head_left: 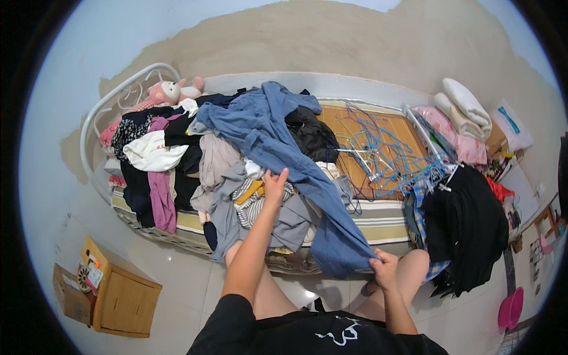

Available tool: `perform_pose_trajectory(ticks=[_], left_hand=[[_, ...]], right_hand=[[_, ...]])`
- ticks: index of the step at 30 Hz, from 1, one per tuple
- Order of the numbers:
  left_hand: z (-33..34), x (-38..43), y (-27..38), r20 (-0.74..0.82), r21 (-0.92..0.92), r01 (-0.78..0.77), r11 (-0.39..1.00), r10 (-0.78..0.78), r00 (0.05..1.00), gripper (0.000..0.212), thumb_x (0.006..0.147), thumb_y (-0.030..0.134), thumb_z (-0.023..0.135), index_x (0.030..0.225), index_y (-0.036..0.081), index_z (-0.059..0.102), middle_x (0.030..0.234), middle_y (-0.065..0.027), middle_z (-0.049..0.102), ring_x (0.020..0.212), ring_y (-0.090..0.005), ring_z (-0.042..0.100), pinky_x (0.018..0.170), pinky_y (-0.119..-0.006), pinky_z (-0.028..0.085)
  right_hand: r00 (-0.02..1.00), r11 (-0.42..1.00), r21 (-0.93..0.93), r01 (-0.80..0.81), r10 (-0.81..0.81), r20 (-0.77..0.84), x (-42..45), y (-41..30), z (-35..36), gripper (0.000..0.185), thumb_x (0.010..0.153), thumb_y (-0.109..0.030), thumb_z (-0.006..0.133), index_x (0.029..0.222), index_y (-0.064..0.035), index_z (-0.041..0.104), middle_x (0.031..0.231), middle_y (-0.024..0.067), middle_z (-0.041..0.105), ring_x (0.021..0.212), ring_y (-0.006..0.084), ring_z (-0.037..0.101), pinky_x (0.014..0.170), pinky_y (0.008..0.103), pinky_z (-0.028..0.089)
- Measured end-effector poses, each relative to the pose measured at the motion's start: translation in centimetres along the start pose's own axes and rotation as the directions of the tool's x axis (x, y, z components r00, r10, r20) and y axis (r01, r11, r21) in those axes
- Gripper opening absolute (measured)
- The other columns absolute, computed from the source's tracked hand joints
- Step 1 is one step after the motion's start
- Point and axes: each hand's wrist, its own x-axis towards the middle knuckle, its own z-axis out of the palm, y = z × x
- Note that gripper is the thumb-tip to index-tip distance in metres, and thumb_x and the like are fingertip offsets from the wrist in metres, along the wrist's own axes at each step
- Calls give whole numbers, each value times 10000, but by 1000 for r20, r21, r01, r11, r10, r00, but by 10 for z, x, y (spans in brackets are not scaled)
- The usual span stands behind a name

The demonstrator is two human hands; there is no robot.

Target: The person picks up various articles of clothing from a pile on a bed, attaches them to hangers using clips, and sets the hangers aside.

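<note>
A long blue denim-like garment [293, 153] stretches from the back of the bed down to the front edge. My right hand [384, 266] grips its near lower corner. My left hand [276, 188] is beside the garment's left edge, fingers apart; whether the fingertips touch it, I cannot tell. Below the left hand lie a striped garment with yellow [248, 202] and a grey garment [295, 224]. A black puffy garment [313, 133] lies to the right of the blue one.
Tangled hangers [377, 151] lie on the bamboo mat [328, 113]. Black clothes [466, 226] hang at the bed's right end. Mixed clothes [155, 151] and a pink plush toy [171, 92] are at the left, by the white metal headboard [88, 120]. A wooden cabinet [126, 301] stands lower left.
</note>
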Motion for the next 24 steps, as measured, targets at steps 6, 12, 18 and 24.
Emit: perform_pose_trajectory(ticks=[6,12,18,24], left_hand=[[46,31,34,-45,-128,181,975,-188,981,485,706,390,749,1022,107,514,862,-35,581,605,-162,534,483,-264,440],[-7,90,39,-339,-257,-21,966,-70,938,248,706,-6,556,940,63,511,812,-77,554,623,-202,547,448,-320,423],[19,-51,158,-56,-290,-432,854,435,899,289,731,11,497,1003,-10,589,865,-39,608,751,-126,541,702,-255,441],[-1,-235,127,596,457,-847,271,613,519,175,666,130,634,812,34,634,784,-150,624,716,-296,607,679,-398,460]], right_hand=[[973,987,-140,79,-45,229,-7,8,-5,193,714,-98,591,623,29,479,600,80,419,564,141,412,525,290,356],[910,960,-251,-123,210,358,-7,3,-7,212,745,-162,607,685,33,549,603,132,509,595,217,516,570,313,419],[977,923,-379,-62,133,164,2,19,-21,250,766,-211,660,880,5,605,826,148,609,788,244,602,703,334,473],[947,945,-62,321,-322,3,38,-87,27,406,749,-138,637,1118,-8,527,1112,156,524,1023,277,521,898,345,404]])
